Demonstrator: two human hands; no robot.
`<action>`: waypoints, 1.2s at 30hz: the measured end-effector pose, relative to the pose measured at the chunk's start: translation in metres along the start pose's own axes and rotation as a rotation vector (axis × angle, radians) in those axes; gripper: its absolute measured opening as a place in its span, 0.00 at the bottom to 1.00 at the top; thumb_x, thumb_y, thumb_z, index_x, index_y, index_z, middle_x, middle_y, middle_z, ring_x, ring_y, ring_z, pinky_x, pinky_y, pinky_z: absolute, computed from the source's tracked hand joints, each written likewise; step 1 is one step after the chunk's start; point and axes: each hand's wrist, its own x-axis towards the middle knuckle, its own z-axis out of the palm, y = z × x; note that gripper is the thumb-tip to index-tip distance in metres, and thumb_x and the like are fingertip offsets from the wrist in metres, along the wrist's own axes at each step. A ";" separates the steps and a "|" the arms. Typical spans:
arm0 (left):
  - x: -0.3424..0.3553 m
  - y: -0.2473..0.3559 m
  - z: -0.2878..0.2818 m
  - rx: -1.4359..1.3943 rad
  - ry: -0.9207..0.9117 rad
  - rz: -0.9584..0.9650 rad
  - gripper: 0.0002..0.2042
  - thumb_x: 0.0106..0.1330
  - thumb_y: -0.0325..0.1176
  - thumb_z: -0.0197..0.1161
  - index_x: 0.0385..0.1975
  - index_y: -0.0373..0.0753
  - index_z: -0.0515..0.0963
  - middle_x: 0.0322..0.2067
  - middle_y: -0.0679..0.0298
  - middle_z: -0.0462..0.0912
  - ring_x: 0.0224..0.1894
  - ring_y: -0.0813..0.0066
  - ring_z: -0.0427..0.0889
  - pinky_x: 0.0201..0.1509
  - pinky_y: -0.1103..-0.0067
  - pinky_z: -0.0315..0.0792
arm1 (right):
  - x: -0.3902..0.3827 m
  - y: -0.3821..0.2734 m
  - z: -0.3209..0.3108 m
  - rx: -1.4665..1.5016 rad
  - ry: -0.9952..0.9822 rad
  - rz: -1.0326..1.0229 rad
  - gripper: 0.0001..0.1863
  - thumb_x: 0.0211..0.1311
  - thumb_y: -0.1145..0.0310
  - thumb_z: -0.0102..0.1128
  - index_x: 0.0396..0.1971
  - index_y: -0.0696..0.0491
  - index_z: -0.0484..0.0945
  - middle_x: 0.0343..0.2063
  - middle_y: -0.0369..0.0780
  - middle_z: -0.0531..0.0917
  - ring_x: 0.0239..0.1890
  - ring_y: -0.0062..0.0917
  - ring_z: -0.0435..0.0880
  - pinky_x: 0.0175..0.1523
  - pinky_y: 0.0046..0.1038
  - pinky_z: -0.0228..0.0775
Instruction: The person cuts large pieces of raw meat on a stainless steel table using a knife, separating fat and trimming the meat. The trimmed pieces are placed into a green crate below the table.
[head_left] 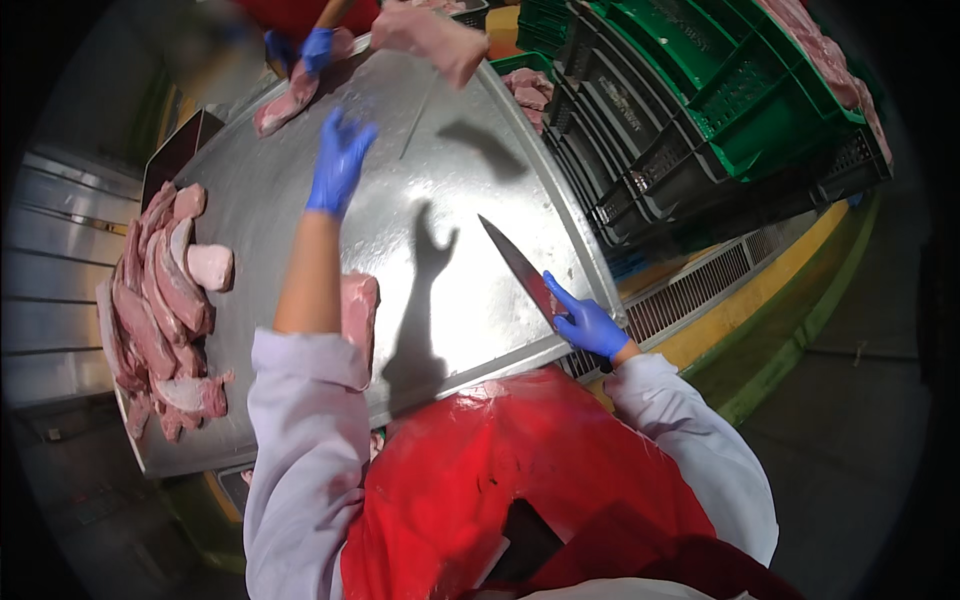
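Observation:
My left hand (341, 168), in a blue glove, is stretched out over the metal table (250, 290), fingers spread and holding nothing. A long knife (515, 258) is gripped in my blue-gloved right hand (590, 325), its blade pointing up and left over the table's right side. Beyond my left hand, at the far edge, a pale pink slab of meat (430, 40) seems to be in the air, with a separate shadow on the metal below it. Another piece of meat (360, 315) lies beside my left forearm, partly hidden by it.
Several meat strips (160, 300) are heaped along the table's left edge. Across the table, a co-worker's blue-gloved hand (317, 50) is at another meat piece (288, 105). Stacked green and black crates (640, 130) stand to the right, beside a floor grate (700, 285).

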 end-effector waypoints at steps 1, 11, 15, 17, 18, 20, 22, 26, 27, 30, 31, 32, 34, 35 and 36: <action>-0.011 -0.036 -0.019 0.268 0.060 0.059 0.41 0.65 0.43 0.67 0.73 0.37 0.51 0.67 0.45 0.64 0.67 0.45 0.67 0.68 0.64 0.65 | -0.003 0.007 -0.010 0.060 0.009 0.034 0.43 0.61 0.74 0.54 0.76 0.44 0.48 0.27 0.40 0.79 0.26 0.24 0.77 0.39 0.27 0.72; -0.221 -0.172 -0.082 0.642 0.178 -0.793 0.42 0.48 0.41 0.75 0.62 0.29 0.62 0.49 0.48 0.79 0.51 0.50 0.81 0.52 0.66 0.78 | -0.021 0.104 -0.029 0.295 0.205 0.325 0.43 0.61 0.76 0.54 0.76 0.48 0.49 0.25 0.36 0.77 0.28 0.21 0.76 0.41 0.23 0.73; -0.138 -0.145 -0.016 -0.353 0.183 -0.610 0.23 0.58 0.31 0.68 0.53 0.27 0.74 0.42 0.57 0.82 0.43 0.66 0.83 0.46 0.72 0.78 | 0.008 0.101 -0.028 0.228 0.247 0.104 0.43 0.61 0.75 0.54 0.76 0.49 0.47 0.25 0.35 0.76 0.27 0.19 0.75 0.40 0.23 0.73; -0.040 -0.099 0.035 -0.358 0.150 -0.587 0.22 0.61 0.36 0.68 0.51 0.29 0.76 0.40 0.60 0.82 0.39 0.68 0.83 0.42 0.73 0.78 | 0.027 0.087 -0.030 0.187 0.200 0.019 0.43 0.62 0.73 0.54 0.76 0.48 0.46 0.26 0.35 0.77 0.27 0.19 0.76 0.39 0.25 0.73; 0.003 -0.074 0.050 -0.461 0.080 -0.515 0.22 0.66 0.38 0.63 0.54 0.32 0.74 0.46 0.56 0.80 0.46 0.66 0.81 0.49 0.71 0.77 | 0.038 0.072 -0.032 0.220 0.163 0.027 0.43 0.62 0.72 0.54 0.76 0.48 0.47 0.26 0.36 0.77 0.27 0.19 0.75 0.39 0.25 0.73; 0.084 -0.035 0.059 -0.707 -0.044 -0.440 0.24 0.72 0.43 0.57 0.61 0.34 0.67 0.50 0.55 0.76 0.51 0.62 0.79 0.58 0.67 0.74 | 0.051 0.053 -0.031 0.268 0.075 0.058 0.42 0.63 0.70 0.55 0.76 0.48 0.48 0.24 0.36 0.76 0.26 0.18 0.75 0.38 0.26 0.72; 0.103 0.026 0.073 -0.553 0.020 -0.281 0.26 0.71 0.43 0.58 0.61 0.33 0.63 0.51 0.54 0.75 0.50 0.59 0.79 0.58 0.65 0.75 | 0.066 0.045 -0.018 0.306 0.005 0.114 0.42 0.63 0.69 0.55 0.76 0.49 0.49 0.23 0.35 0.76 0.25 0.17 0.74 0.36 0.26 0.71; 0.078 -0.049 0.031 0.186 0.130 -0.073 0.41 0.61 0.42 0.71 0.66 0.29 0.55 0.56 0.44 0.74 0.54 0.58 0.79 0.58 0.70 0.74 | 0.082 0.009 0.029 0.429 -0.034 0.153 0.40 0.69 0.66 0.56 0.76 0.47 0.47 0.22 0.34 0.77 0.18 0.15 0.72 0.24 0.22 0.68; 0.061 -0.073 0.014 0.223 0.112 -0.182 0.44 0.58 0.45 0.72 0.67 0.29 0.54 0.59 0.42 0.72 0.59 0.54 0.75 0.63 0.68 0.70 | 0.081 0.019 0.048 0.463 -0.002 0.117 0.40 0.68 0.74 0.54 0.76 0.44 0.47 0.23 0.34 0.77 0.16 0.14 0.71 0.21 0.19 0.67; -0.010 -0.188 -0.106 0.363 0.206 -0.287 0.49 0.55 0.49 0.72 0.71 0.29 0.53 0.68 0.39 0.60 0.71 0.46 0.61 0.74 0.65 0.58 | 0.088 -0.009 0.083 0.529 -0.031 0.217 0.42 0.66 0.79 0.53 0.77 0.43 0.47 0.22 0.35 0.77 0.16 0.15 0.71 0.21 0.19 0.66; -0.029 -0.224 -0.161 0.448 0.275 -0.313 0.49 0.55 0.49 0.72 0.71 0.29 0.54 0.69 0.41 0.59 0.72 0.47 0.58 0.75 0.65 0.55 | 0.099 -0.006 0.102 0.574 -0.017 0.251 0.42 0.65 0.81 0.52 0.76 0.43 0.48 0.22 0.35 0.76 0.16 0.15 0.71 0.20 0.19 0.66; -0.054 -0.252 -0.224 0.524 0.338 -0.335 0.48 0.55 0.49 0.72 0.71 0.30 0.54 0.70 0.42 0.58 0.73 0.47 0.56 0.76 0.65 0.53 | 0.107 -0.004 0.119 0.612 0.006 0.287 0.42 0.64 0.82 0.51 0.76 0.44 0.48 0.22 0.36 0.76 0.16 0.16 0.71 0.20 0.20 0.66; -0.096 -0.267 -0.340 0.915 0.489 -0.492 0.47 0.54 0.49 0.72 0.69 0.31 0.58 0.69 0.42 0.60 0.72 0.46 0.58 0.75 0.64 0.55 | 0.114 -0.007 0.135 0.618 0.049 0.337 0.43 0.63 0.85 0.49 0.76 0.44 0.49 0.24 0.36 0.77 0.16 0.17 0.71 0.21 0.20 0.67; -0.107 -0.249 -0.386 0.900 0.605 -0.448 0.44 0.54 0.49 0.71 0.67 0.31 0.61 0.67 0.43 0.62 0.71 0.47 0.60 0.72 0.62 0.57 | 0.112 -0.007 0.136 0.589 0.093 0.356 0.43 0.62 0.85 0.49 0.76 0.45 0.50 0.26 0.37 0.78 0.16 0.17 0.72 0.21 0.20 0.67; -0.098 -0.232 -0.424 1.193 0.685 -0.638 0.43 0.53 0.52 0.70 0.66 0.32 0.62 0.66 0.43 0.63 0.70 0.48 0.61 0.70 0.62 0.60 | 0.110 -0.007 0.138 0.563 0.139 0.377 0.43 0.62 0.86 0.49 0.76 0.45 0.51 0.28 0.38 0.79 0.17 0.18 0.72 0.22 0.21 0.68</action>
